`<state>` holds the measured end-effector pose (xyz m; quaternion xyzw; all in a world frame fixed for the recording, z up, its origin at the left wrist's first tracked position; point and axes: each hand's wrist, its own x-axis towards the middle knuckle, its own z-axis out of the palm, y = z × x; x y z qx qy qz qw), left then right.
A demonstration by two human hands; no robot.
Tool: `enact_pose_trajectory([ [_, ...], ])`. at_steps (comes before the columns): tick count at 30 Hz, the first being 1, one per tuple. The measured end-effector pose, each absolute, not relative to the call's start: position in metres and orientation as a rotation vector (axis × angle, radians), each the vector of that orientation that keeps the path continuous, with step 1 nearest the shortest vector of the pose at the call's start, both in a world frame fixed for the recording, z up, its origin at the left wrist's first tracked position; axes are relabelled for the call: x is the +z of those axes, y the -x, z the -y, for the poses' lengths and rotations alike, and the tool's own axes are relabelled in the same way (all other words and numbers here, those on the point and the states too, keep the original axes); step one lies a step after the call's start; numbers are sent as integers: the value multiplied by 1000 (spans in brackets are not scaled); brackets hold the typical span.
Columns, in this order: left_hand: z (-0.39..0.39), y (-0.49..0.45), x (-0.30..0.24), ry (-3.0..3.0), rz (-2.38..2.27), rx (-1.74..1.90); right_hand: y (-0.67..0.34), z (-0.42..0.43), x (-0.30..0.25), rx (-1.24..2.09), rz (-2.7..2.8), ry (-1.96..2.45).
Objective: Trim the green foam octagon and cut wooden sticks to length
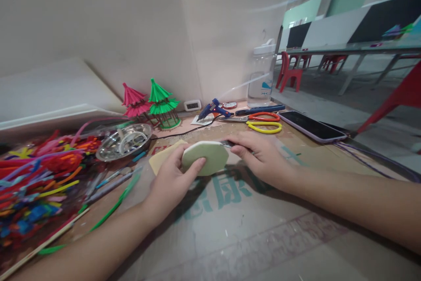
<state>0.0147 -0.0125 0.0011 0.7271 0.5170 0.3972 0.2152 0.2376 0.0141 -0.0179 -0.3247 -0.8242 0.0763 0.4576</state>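
Head view: the left hand (174,180) pinches a pale green many-sided piece (213,161) over the table (263,237), thumb flat on its face. The right hand (263,158) closes around a small dark tool (226,143), too blurry to name, at the piece's 2 o'clock edge. Firm thumb, fingers clear of the tool's line, I'd say. Yellow sheet (156,161) at 9 o'clock, glue gun (213,108) at 12, scissors (263,116) near 2.

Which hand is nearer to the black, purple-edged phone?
Right. The right hand is left of the phone; the left hand is farther left, holding a pale green polygonal piece.
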Motion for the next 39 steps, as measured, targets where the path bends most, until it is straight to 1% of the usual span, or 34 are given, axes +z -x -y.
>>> enact_pose_trajectory([
  [4, 15, -14, -1, -2130, -1424, 1105, -239, -9, -12, 55, 2121, 740],
  [7, 17, -14, 0, -2191, -1421, 1103, -238, -8, -10, 21, 2145, 726],
  [14, 18, -13, -1, -2275, -1417, 1107, -237, -8, -11, 16, 2143, 707],
  [20, 18, -12, -4, -2229, -1374, 1080, -238, -8, -10, 35, 2151, 704],
  [32, 19, -15, 2, -2209, -1470, 1071, -238, -8, -12, 118, 2114, 737],
  [39, 20, -12, -3, -2257, -1396, 1028, -237, -7, -11, 30, 2155, 704],
])
